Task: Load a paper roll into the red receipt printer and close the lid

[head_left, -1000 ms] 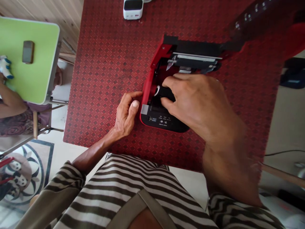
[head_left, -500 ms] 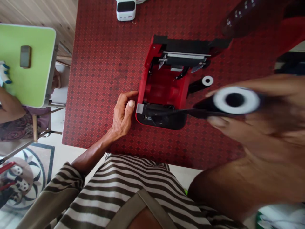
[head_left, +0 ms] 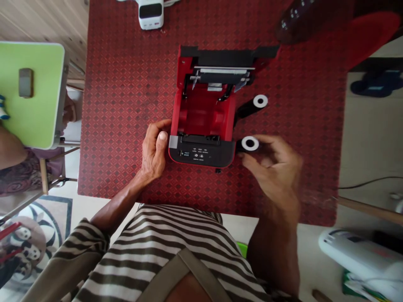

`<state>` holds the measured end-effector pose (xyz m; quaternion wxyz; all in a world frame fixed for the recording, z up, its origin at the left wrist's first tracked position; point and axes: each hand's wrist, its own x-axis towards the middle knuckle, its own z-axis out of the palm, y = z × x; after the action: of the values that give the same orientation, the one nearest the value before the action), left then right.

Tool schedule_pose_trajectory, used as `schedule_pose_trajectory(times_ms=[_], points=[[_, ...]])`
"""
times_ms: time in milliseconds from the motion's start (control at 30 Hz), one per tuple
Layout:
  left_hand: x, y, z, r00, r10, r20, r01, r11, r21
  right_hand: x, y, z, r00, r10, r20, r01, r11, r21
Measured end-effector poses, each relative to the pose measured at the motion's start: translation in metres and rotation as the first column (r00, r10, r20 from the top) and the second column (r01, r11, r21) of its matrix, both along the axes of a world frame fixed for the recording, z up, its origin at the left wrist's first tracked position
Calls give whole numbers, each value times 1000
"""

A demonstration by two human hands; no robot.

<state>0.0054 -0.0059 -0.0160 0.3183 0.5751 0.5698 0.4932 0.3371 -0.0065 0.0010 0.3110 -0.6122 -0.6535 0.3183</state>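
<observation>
In the head view, a red-and-black printer stands on a red patterned table in front of the person, who wears a striped top. Its lid is raised at the far side, and the red bay inside shows bare. The front panel, nearest the person, carries a small display and printed labels.

The right hand is just beside the printer's front right corner, grasping a black roll with a white end ring between thumb and forefinger; the ring faces up toward the camera. A second black roll, also white-ringed, is on the table farther from the person, beside the bay's right wall.

The left hand grips nothing: its forefinger reaches the printer's left side, fingers loosely curled, thumb free.

Toward the far edge sits a white box with a dark screen. To the left, a green table bears a phone, and another person's arm is at its edge.
</observation>
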Motion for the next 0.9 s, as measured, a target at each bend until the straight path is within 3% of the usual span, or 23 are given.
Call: schedule_pose_trajectory(times_ms=[100,333,500,633,733,900], points=[[1,0,1,1000,11,-7,-12,1000,-9,-8,-5,-7,987,-116,-111,112,993,-42],[0,-1,0,1000,13,-6,-13,1000,-1,-5,-10,-11,995,-46,-93,43,999,-32],[-2,-2,-2,1000,-6,28,6,1000,-1,22,-8,9,999,36,0,-36,997,-64],[-2,-2,0,999,-5,33,5,1000,6,35,16,25,991,-109,77,110,994,-6],[-2,-2,2,1000,-2,-8,2,1000,-8,30,47,12,976,-217,-10,217,972,87],[-2,-2,6,999,5,-34,-6,1000,-14,11,90,-25,989,-130,-74,137,986,99]])
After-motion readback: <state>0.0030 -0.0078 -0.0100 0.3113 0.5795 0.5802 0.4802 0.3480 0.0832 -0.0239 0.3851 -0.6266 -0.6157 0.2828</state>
